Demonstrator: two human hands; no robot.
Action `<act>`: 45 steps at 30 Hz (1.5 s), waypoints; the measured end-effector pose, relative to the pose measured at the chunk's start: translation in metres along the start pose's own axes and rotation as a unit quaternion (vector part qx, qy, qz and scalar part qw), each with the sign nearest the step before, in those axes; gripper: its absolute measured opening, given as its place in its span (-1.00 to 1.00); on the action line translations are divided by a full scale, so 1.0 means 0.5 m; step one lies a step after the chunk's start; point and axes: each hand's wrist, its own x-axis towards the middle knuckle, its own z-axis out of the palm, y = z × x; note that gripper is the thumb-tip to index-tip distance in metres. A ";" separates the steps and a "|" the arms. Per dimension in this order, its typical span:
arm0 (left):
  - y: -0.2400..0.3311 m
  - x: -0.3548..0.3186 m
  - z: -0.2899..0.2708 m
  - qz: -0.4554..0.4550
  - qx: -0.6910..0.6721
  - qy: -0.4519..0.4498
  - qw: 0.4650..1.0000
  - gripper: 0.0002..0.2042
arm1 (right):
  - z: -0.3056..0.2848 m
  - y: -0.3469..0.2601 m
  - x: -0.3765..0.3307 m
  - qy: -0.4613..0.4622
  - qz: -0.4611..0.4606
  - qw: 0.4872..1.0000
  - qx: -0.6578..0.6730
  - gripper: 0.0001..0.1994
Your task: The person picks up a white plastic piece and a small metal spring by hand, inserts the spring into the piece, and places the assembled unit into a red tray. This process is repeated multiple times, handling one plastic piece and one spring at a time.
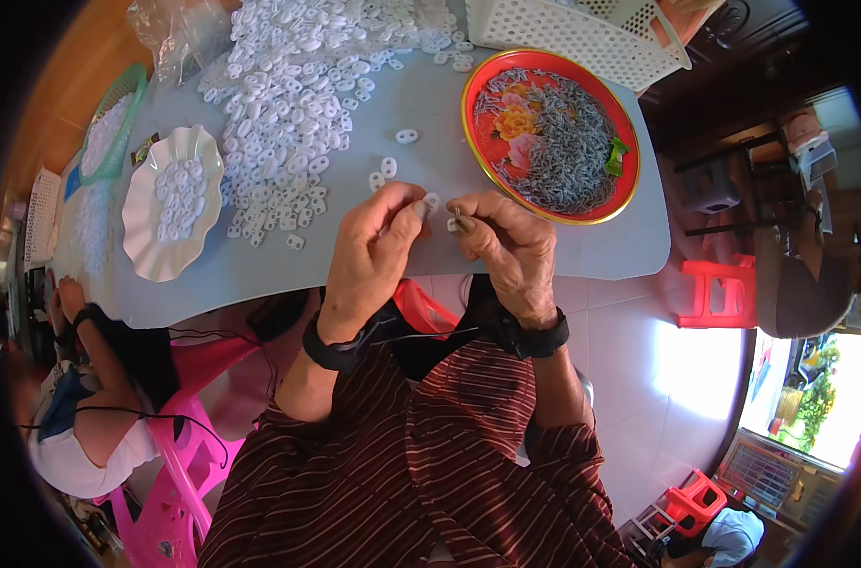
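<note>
Above the near edge of the grey table [430, 251], my left hand [372, 251] pinches a small white oval plastic piece [431, 201] between thumb and fingertips. Close to its right, my right hand [514, 241] is closed in a pinch around a tiny grey metal pin [457, 214]; a bit of white shows at the same fingertips. The two hands are a little apart. Just beyond them lie a few loose white two-hole pieces [390, 168]. At the right, a red round tray [470, 142] with a gold rim holds many small grey metal pins [577, 142].
A big heap of white pieces [284, 104] covers the table's back left. Beside it stand a cream scalloped dish [146, 248] and a green basket [137, 87]. A white perforated basket [534, 26] sits behind the tray. Another person's hands [69, 298] are at the far left, near a pink chair [189, 454].
</note>
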 end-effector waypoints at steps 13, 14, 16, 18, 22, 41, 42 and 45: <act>0.008 0.011 -0.021 0.008 -0.005 -0.066 0.998 -0.75 | 0.005 -0.001 -0.001 -0.018 0.011 1.000 -0.017 -0.75; 0.009 0.011 -0.020 0.008 -0.005 -0.067 0.998 -0.75 | 0.004 -0.003 -0.001 -0.012 0.024 0.999 -0.018 -0.74; 0.009 0.012 -0.017 0.037 0.003 -0.069 0.997 -0.77 | 0.006 0.001 -0.001 -0.012 0.014 1.000 -0.008 -0.74; 0.011 0.013 -0.017 0.041 0.023 -0.093 0.995 -0.77 | 0.005 0.002 0.000 -0.012 0.004 1.000 0.003 -0.74; 0.017 0.017 -0.018 0.059 0.053 -0.119 0.990 -0.77 | 0.005 -0.005 -0.003 -0.023 0.007 1.000 0.004 -0.76; -0.027 0.008 0.005 0.055 -0.019 -0.068 0.996 -0.73 | 0.002 0.013 0.005 -0.049 -0.058 0.993 -0.090 -0.66; -0.030 0.010 0.002 0.055 -0.019 -0.068 0.996 -0.73 | 0.003 0.013 0.004 -0.050 -0.058 0.993 -0.090 -0.66; -0.031 0.011 -0.003 0.067 -0.026 -0.086 0.994 -0.73 | 0.003 0.013 0.003 -0.046 -0.058 0.995 -0.071 -0.67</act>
